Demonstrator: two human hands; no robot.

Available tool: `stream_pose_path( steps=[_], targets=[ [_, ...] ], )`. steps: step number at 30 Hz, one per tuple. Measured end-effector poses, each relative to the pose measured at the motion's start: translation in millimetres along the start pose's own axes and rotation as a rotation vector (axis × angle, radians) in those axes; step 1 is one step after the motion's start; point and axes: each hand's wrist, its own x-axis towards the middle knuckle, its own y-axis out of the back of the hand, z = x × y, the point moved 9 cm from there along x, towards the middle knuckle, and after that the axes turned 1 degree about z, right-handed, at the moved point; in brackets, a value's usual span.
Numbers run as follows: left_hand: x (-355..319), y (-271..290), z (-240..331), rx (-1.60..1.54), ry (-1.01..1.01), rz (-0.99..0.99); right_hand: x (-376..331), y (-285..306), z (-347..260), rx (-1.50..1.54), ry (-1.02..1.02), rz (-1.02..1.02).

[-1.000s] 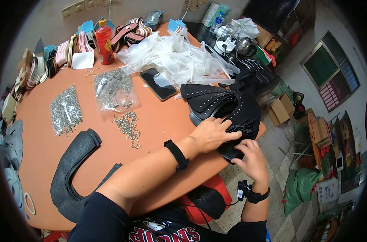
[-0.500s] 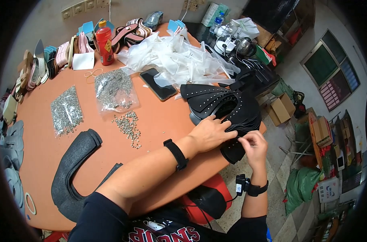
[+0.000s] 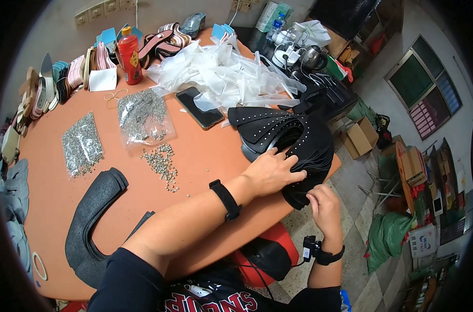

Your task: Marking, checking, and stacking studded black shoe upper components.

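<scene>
A fanned stack of black, curved pieces dotted with silver studs lies at the table's right edge, an opening in its middle. My left hand rests across the stack's near side, fingers spread over the upper pieces and reaching the opening's rim. Just right of it, past the table edge, my right hand pinches the edge of a black piece at the stack's near end between thumb and forefinger. The exact pinch point is partly hidden. A black band circles each wrist; the right one carries a small device with a cable.
Loose silver studs lie beside two clear bags of studs. Dark grey curved pads sit by my left forearm. Farther back are a phone, crumpled translucent sheets, a red bottle and stacked straps. A red stool stands below.
My right hand has shifted slightly down and the near end of the black stack has changed shape a little. My left hand stays on the stack. The whole view has moved slightly.
</scene>
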Motion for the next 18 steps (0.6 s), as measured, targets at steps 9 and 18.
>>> stream_pose_path(
  steps=[9, 18],
  targets=[
    [1.2, -3.1, 1.1, 0.007, -0.002, -0.006, 22.8, 13.2, 2.5, 0.187, -0.002, 0.23],
    [4.3, 3.7, 0.1, 0.013, 0.022, 0.025, -16.8, -9.9, 30.6, -0.071, -0.065, -0.11]
  ],
)
